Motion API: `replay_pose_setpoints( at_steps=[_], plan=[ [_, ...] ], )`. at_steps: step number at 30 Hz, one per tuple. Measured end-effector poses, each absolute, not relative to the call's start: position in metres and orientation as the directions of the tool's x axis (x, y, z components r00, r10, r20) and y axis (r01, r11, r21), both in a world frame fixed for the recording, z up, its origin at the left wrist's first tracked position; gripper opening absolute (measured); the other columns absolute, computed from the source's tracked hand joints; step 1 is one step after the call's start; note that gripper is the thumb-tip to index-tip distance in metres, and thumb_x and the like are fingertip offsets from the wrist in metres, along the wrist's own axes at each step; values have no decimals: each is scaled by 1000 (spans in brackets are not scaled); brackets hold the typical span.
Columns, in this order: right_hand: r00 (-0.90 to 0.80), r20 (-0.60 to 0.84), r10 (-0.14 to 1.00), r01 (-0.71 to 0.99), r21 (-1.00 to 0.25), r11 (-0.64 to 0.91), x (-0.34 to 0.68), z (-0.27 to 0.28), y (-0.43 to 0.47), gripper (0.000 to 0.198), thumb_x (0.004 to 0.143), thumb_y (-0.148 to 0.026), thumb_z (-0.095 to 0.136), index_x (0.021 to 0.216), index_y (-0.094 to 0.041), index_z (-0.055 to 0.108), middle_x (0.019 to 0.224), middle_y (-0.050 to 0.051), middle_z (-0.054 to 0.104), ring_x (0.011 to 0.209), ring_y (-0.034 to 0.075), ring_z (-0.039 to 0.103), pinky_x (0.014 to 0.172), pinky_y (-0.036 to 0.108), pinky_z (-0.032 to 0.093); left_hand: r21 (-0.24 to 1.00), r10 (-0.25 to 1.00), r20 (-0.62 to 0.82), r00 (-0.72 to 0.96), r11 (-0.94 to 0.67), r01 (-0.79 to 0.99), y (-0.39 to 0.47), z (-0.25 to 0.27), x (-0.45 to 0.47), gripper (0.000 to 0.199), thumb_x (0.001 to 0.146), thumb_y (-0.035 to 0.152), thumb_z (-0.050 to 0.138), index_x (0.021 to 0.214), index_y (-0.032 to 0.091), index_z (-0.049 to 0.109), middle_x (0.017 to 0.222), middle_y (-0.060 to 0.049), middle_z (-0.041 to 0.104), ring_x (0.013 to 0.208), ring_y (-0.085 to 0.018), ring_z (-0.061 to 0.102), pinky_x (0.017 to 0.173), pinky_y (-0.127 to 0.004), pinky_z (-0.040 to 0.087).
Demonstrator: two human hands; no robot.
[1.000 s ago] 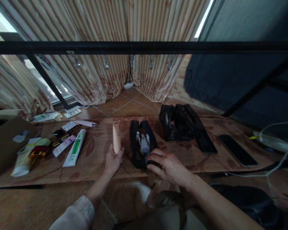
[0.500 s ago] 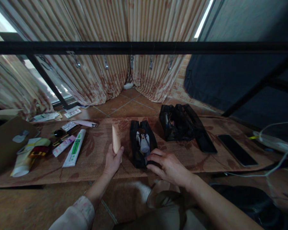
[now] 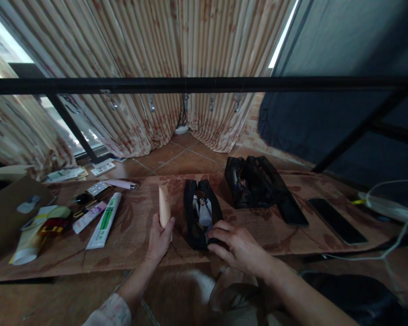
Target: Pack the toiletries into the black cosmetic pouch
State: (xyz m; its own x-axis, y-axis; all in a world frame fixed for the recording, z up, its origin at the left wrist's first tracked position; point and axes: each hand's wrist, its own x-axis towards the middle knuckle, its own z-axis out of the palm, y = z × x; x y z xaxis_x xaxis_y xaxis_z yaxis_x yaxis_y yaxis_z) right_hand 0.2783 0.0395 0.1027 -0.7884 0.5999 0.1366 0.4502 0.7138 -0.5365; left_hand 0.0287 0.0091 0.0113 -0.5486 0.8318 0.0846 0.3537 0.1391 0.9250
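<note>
My left hand is closed round the lower end of a beige squeeze tube, which stands upright just left of a small black pouch. The pouch lies open at the top, and a whitish bottle shows inside it with other small items that I cannot make out. On the pouch's near right edge, my right hand pinches the black fabric between thumb and fingers. A second, larger black mesh bag sits open farther back to the right.
Left on the cloth-covered bench lie a white-green tube, a pink tube, a red-capped jar and a cardboard box. A phone and white cables are at the right. A dark rail crosses behind.
The whole scene sits slightly lower in the picture, as the camera has tilted up a little. Both hands keep their holds on the squeeze tube and the pouch.
</note>
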Motion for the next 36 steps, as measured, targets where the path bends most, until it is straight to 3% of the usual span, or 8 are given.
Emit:
replay_pose_setpoints(
  at_steps=[15, 23, 26, 36],
  plan=[
    [-784, 150, 602, 449, -533, 717, 278, 104, 38, 23, 94, -32, 50, 108, -22, 65, 108, 7, 64, 92, 18, 64, 80, 29, 51, 916, 849, 121, -514, 104, 388, 9, 1, 20, 37, 81, 55, 55, 83, 18, 59, 69, 1, 56, 67, -15, 52, 63, -26, 42],
    [-788, 159, 595, 443, -525, 727, 279, 103, 40, 24, 93, -33, 51, 112, -23, 64, 117, 7, 61, 96, 18, 64, 86, 31, 52, 948, 822, 95, -562, 98, 304, 13, 2, 17, 40, 80, 56, 56, 91, 18, 59, 77, -1, 62, 72, -17, 58, 66, -27, 46],
    [-785, 187, 591, 431, -522, 736, 280, 103, 41, 24, 94, -34, 51, 111, -23, 65, 118, 7, 60, 98, 18, 63, 88, 32, 52, 950, 838, 66, -542, 113, 290, 12, -1, 12, 41, 82, 58, 52, 85, 18, 60, 76, -2, 62, 74, -18, 59, 65, -28, 46],
    [-695, 351, 627, 432, -493, 755, 289, 101, 49, 22, 94, -32, 51, 109, -22, 65, 119, 9, 60, 101, 19, 63, 90, 37, 54, 984, 814, -27, -581, 124, 128, 12, -4, 8, 42, 78, 54, 55, 93, 16, 64, 84, -3, 66, 79, -19, 61, 71, -28, 47]
  ],
)
